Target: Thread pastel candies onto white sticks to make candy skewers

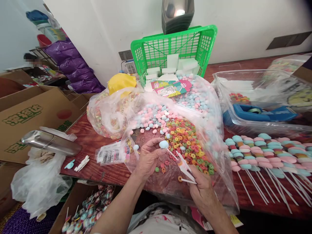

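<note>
Between the thumb and fingers of my left hand (148,157) is a light blue marshmallow (163,144). My right hand (201,183) is closed around several white lollipop sticks (187,175), and the tip of one stick meets the marshmallow. Whether it has gone in, I cannot tell. Beneath and behind my hands, colourful ring candies (182,135) lie heaped on a clear plastic sheet. Beyond them are loose pink and blue marshmallows (156,115). One ring candy (180,178) lies by the sticks near my right hand.
Finished candy skewers (268,152) are stacked at the right, beside a clear bin (219,97) with a blue tape dispenser (265,112). A green basket (211,42) stands at the back. At the left are a steel flask (52,143) and cardboard boxes (31,120); a person sits farther off.
</note>
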`<state>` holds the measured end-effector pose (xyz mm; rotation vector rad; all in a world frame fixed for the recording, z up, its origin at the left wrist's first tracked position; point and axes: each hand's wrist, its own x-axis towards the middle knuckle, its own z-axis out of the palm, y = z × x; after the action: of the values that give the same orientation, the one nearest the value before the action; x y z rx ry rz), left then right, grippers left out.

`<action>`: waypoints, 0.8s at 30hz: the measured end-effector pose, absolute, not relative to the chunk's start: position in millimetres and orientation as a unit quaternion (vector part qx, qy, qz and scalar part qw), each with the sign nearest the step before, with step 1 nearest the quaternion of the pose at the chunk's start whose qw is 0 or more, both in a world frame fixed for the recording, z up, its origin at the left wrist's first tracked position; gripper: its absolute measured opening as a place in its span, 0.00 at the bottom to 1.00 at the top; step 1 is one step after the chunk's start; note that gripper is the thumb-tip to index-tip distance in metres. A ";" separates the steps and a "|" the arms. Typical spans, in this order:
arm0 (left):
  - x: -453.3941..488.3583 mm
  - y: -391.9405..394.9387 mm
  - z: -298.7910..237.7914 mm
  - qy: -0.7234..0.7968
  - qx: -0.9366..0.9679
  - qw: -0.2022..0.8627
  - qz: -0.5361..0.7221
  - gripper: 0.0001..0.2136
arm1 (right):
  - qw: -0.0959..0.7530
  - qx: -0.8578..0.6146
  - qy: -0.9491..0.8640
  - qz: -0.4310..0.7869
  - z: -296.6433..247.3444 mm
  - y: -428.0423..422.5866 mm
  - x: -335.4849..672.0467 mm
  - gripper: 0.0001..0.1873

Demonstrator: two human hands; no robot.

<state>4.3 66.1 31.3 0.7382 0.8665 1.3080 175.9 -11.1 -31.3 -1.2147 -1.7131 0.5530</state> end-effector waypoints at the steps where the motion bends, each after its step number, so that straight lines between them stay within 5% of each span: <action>1: 3.8 66.0 30.5 0.385 0.333 0.642 0.573 0.17 | 0.460 -0.496 -0.698 0.234 -31.1 -11.2 176.1 0.18; 9: 2.2 61.9 19.6 0.392 0.389 0.608 0.570 0.16 | 0.411 -0.533 -0.699 0.240 -33.2 -11.5 177.1 0.16; 16: -3.0 64.0 11.0 0.417 0.598 0.380 0.570 0.13 | 0.352 -0.585 -0.706 0.188 -28.5 -12.8 171.6 0.18; 24: -6.1 66.4 1.4 0.379 0.677 0.324 0.541 0.10 | 0.397 -0.560 -0.689 0.233 -28.2 -17.2 175.2 0.18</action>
<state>-6.1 66.4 1.4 1.7747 0.9940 1.4199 175.2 -17.2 -28.2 -1.4189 -1.7446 0.5899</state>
